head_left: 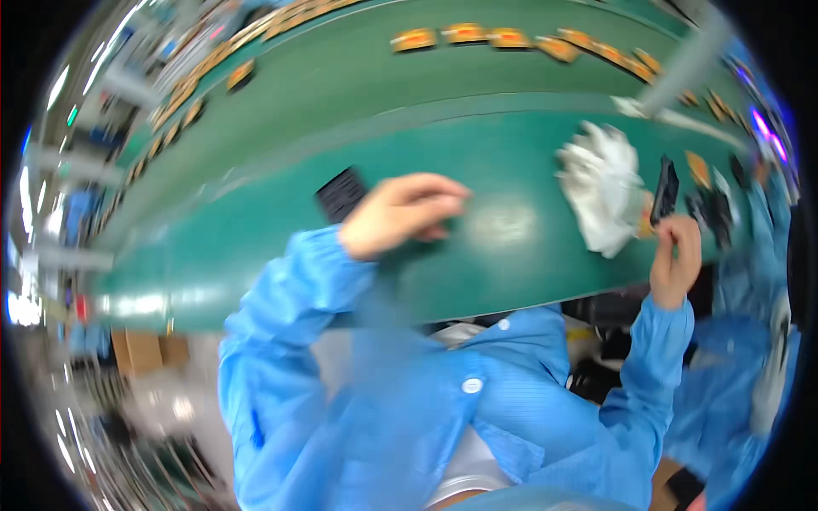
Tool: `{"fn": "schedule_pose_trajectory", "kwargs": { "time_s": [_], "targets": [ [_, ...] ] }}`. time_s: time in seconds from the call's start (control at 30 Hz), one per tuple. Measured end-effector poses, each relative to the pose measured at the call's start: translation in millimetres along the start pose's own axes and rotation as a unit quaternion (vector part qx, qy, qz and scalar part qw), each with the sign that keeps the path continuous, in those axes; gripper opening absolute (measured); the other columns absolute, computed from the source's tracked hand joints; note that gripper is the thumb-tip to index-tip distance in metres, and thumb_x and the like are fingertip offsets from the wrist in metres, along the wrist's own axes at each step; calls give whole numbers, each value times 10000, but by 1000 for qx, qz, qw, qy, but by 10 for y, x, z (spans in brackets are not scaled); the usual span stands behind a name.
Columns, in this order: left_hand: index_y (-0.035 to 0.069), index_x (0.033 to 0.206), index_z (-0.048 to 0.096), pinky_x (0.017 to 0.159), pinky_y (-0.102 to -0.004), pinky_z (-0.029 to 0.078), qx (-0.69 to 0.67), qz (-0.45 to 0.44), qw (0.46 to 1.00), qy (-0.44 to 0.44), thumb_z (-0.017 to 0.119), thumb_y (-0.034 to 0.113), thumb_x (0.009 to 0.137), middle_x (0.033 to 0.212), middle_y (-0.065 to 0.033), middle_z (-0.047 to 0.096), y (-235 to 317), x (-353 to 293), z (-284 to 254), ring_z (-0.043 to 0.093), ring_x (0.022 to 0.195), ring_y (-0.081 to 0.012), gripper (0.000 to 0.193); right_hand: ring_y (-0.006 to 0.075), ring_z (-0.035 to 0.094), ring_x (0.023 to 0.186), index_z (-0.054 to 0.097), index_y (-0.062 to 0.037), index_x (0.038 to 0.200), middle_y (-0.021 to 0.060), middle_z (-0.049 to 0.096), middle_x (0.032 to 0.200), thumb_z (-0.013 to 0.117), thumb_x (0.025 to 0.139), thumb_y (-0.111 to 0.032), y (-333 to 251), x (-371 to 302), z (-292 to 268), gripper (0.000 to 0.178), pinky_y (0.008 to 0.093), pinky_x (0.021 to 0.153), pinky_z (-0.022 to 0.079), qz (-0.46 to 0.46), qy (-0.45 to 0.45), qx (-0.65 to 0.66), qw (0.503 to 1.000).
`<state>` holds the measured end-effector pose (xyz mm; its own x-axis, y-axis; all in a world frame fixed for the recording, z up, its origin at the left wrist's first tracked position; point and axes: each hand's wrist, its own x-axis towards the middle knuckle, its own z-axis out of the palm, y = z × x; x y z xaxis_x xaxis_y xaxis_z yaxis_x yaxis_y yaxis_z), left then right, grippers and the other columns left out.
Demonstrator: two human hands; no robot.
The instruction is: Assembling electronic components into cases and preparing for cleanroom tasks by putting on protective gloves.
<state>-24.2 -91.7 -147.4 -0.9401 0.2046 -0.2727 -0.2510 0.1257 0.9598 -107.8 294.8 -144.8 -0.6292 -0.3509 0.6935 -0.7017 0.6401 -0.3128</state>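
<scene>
ridged black square (341,195) by loosely open, empty left hand (400,213), black bar (665,187) at pinched right hand (676,255), grip unclear

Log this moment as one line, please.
left hand: no held object seen, beside black square part | right hand: at black elongated piece, grip unclear | crumpled white bundle: on green bench

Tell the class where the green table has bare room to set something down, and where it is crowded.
The table is bare between the left hand and the white gloves, and left of the black square. It is crowded at the right, where the gloves, right hand and black part bunch together.
</scene>
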Motion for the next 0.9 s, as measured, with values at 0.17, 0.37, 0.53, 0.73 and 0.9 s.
{"fn": "schedule_pose_trajectory", "kwargs": {
  "time_s": [0.17, 0.37, 0.53, 0.73, 0.9],
  "targets": [
    [224, 1483, 190, 950, -455, 428, -490, 115, 864, -32, 506, 378, 948, 1276, -151, 494, -430, -228, 484, 512, 1141, -256, 640, 308, 576, 712, 604, -27, 843, 121, 584, 787, 672, 768, -24, -1478, 222, 1063, 101, 384, 625, 462, -243, -112, 193, 944],
    [273, 1398, 363, 750, -461, 552, -581, 104, 796, 135, 526, 311, 903, 1106, -193, 604, -827, -912, 32, 622, 975, -313, 522, 248, 601, 713, 640, -23, 953, 114, 635, 856, 655, 806, -50, -2008, 452, 1797, 150, 340, 640, 477, -135, -156, 346, 915],
    [180, 1463, 251, 726, -441, 581, -512, 137, 833, 159, 498, 346, 908, 1258, -279, 506, -891, -1215, -289, 589, 1056, -388, 630, 246, 617, 687, 656, -75, 961, 96, 643, 827, 681, 808, -127, -1995, 245, 2153, 164, 356, 626, 495, -144, -149, 304, 930],
    [109, 1386, 386, 688, -380, 558, -441, 33, 874, 202, 475, 330, 905, 1159, -191, 583, -835, -915, -54, 617, 999, -290, 537, 270, 633, 807, 620, -83, 978, 78, 656, 886, 629, 839, -211, -1826, 79, 2181, 189, 385, 695, 507, -129, -148, 295, 935],
    [-6, 1202, 495, 627, -307, 542, -265, 51, 935, 229, 525, 200, 906, 1022, -117, 640, -719, -599, 10, 649, 818, -184, 362, 291, 615, 759, 599, -78, 988, 100, 618, 797, 599, 866, -203, -1584, -59, 1889, 175, 410, 667, 480, -22, -134, 325, 936]
  ]
}}
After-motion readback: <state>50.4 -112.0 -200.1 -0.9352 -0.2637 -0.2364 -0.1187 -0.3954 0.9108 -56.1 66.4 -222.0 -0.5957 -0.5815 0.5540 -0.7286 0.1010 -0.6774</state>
